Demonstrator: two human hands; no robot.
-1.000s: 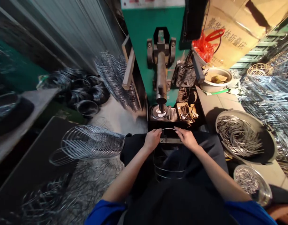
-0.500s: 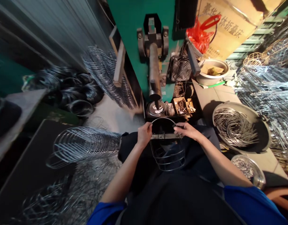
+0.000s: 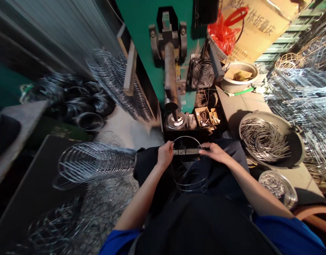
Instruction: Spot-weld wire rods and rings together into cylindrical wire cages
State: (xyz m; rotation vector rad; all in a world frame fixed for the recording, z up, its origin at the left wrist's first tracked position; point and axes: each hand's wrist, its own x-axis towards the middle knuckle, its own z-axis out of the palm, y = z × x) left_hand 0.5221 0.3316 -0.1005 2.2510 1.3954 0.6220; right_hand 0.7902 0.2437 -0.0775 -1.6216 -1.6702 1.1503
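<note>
A curved wire frame (image 3: pixel 191 184) with thin crossbars hangs over my lap, its arched end just below the machine's round plate (image 3: pixel 176 120). My left hand (image 3: pixel 165 154) pinches the left side of the arch. On the right side, my right hand (image 3: pixel 213 152) is closed on the same wire. A flat metal bar (image 3: pixel 188 151) lies behind the frame between my hands. Above the plate, the steel cylinder (image 3: pixel 170 76) of the green machine (image 3: pixel 138 14) points down. The frame's lower wires blur against dark clothing.
Nested wire frames (image 3: pixel 96 161) lie left of my lap, and more (image 3: pixel 112 83) lean beside the machine. A basin of bent wires (image 3: pixel 264 138) and a metal bowl (image 3: pixel 278 187) stand right. Small boxes (image 3: pixel 205 117) sit beside the plate.
Both hands have moved slightly right with the wire frame, and the frame's tilt has changed a little. The surroundings have shifted slightly left and up in view.
</note>
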